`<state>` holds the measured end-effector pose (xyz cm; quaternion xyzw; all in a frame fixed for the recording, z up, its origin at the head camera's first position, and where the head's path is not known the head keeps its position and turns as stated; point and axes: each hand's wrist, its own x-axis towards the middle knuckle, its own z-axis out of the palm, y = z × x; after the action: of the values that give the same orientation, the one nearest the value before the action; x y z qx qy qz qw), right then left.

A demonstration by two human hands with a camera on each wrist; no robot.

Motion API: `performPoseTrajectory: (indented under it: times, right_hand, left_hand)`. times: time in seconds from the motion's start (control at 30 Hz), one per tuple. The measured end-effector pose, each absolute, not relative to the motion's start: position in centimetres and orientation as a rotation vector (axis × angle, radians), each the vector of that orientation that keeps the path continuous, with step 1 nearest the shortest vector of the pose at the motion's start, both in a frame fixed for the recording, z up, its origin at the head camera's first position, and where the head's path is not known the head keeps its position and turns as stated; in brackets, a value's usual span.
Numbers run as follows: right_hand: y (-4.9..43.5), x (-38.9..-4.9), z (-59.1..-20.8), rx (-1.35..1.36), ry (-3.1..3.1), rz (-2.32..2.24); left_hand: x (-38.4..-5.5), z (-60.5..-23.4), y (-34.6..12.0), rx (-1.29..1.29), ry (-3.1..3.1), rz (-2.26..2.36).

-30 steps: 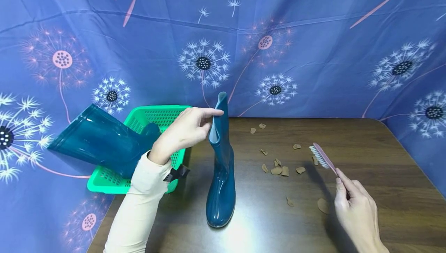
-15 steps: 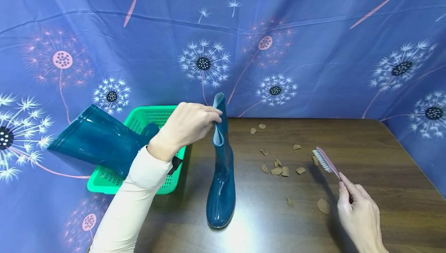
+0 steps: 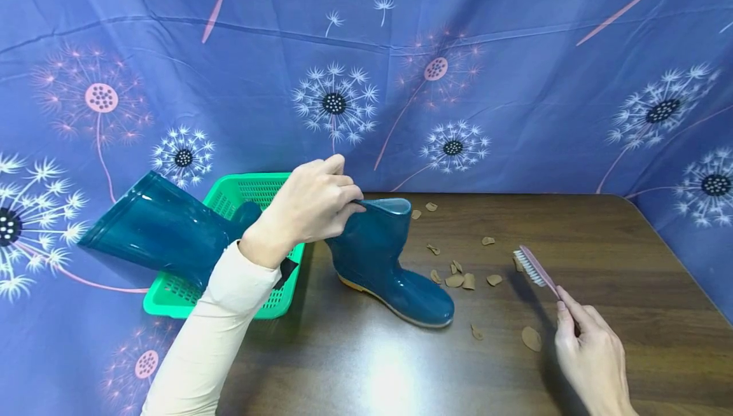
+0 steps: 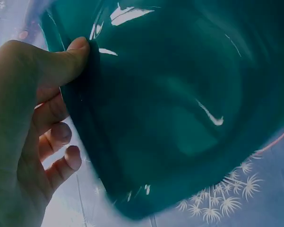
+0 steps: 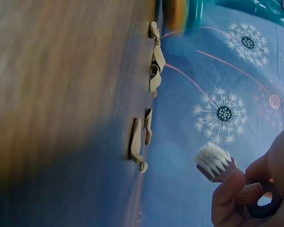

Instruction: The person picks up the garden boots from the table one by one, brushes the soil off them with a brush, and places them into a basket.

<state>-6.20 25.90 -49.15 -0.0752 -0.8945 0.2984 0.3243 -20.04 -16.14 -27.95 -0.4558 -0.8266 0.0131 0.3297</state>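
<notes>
A glossy teal rubber boot (image 3: pixel 372 250) stands upright left of the table's middle, its toe toward the front right. My left hand (image 3: pixel 312 206) pinches the rim of its shaft. In the left wrist view the thumb (image 4: pixel 73 59) presses one face of the boot's top edge, while the other fingers lie behind it. Over on the right, my right hand (image 3: pixel 592 346) holds a pink-handled brush (image 3: pixel 538 268) by the handle, above the table and apart from the boot. White bristles show on the brush head (image 5: pixel 215 161) in the right wrist view.
A second teal boot (image 3: pixel 166 228) leans in a green plastic basket (image 3: pixel 157 305) at the left. Several brown curled scraps (image 3: pixel 454 281) lie across the wooden table (image 3: pixel 618 238), mostly between boot and brush. A blue dandelion-print cloth (image 3: pixel 515 85) hangs behind.
My left hand has turned the boot: its toe swung from pointing at me to the front right, and its opening now faces differently. The right hand and brush have shifted slightly right and down.
</notes>
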Motion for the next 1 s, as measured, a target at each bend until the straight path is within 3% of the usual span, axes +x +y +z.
performPoseTrajectory:
  times: [0.63, 1.0]
  right_hand:
    - [26.3, -6.0, -49.0, -0.227, -2.375, 0.790]
    - [25.9, -5.9, -48.9, -0.195, -2.364, 0.807]
  left_hand:
    - [-16.2, -26.0, -14.0, -0.615, -2.890, -0.642]
    - [-15.6, -25.4, -14.2, -0.578, -3.066, -0.702]
